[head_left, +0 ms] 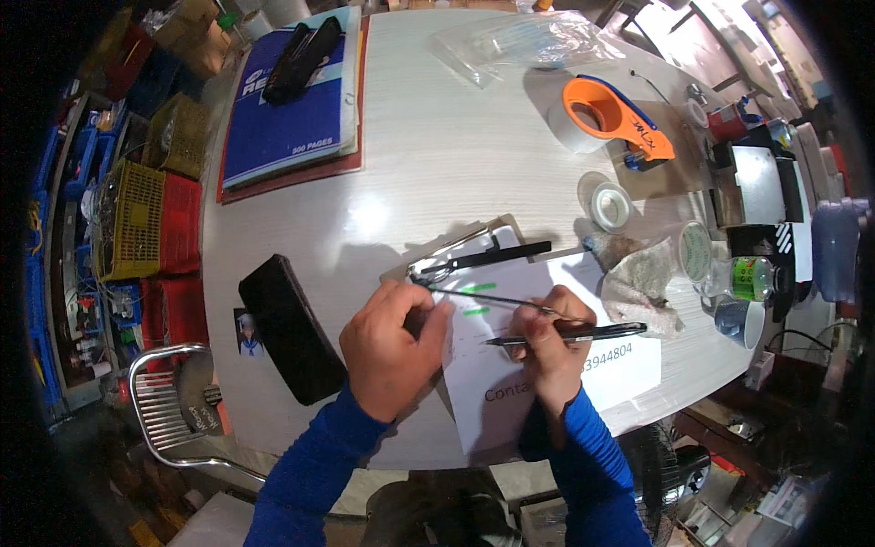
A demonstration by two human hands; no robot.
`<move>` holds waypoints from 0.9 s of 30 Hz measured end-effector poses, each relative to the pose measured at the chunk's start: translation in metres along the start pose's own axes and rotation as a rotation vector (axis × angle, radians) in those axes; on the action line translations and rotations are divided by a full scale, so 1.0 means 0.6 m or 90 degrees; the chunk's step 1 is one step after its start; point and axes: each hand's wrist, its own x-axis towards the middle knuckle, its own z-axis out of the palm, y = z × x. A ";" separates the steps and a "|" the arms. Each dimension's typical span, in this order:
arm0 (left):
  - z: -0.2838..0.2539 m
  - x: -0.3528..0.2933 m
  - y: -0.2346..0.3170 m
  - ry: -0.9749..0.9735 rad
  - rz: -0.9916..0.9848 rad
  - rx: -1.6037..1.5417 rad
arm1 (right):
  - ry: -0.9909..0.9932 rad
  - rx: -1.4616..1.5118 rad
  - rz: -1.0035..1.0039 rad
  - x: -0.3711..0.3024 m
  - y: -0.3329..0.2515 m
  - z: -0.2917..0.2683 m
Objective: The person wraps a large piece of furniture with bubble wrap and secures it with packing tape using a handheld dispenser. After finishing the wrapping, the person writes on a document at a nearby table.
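Note:
My left hand (390, 348) is closed, its thumb and forefinger pinched at the left end of a thin dark wire-like strand (483, 294). Slantwise, the strand runs over the sheets to my right hand (558, 351), whose fingers close around its other end. That same hand also grips a black pen (620, 332), its tip pointing left over the paper. Below both hands lie white printed sheets (474, 419) with green highlighted lines, on a clipboard (510, 223). A second black pen or marker (524, 252) rests across the clipboard's top.
To the left lies a black oblong case (290, 333) beside a small photo (246, 334). A blue pad (292, 123) carrying a black stapler-like object (305, 59) sits far left. Rightward are a crumpled rag (643, 283), tape rolls (611, 206), an orange tape dispenser (609, 114) and a bottle (752, 278).

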 end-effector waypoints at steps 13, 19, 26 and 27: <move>-0.269 -0.084 -0.106 0.072 -0.250 0.182 | -0.162 -0.193 0.153 0.052 -0.089 -0.002; -0.164 -0.066 -0.041 -0.373 0.405 0.160 | -0.021 -0.216 -0.022 0.030 -0.056 -0.008; -0.106 0.019 -0.055 -0.300 0.363 0.241 | 0.058 -0.299 0.268 -0.058 -0.074 -0.026; -0.114 0.020 -0.056 -0.334 0.324 0.253 | 0.006 -0.263 0.312 -0.064 -0.076 -0.033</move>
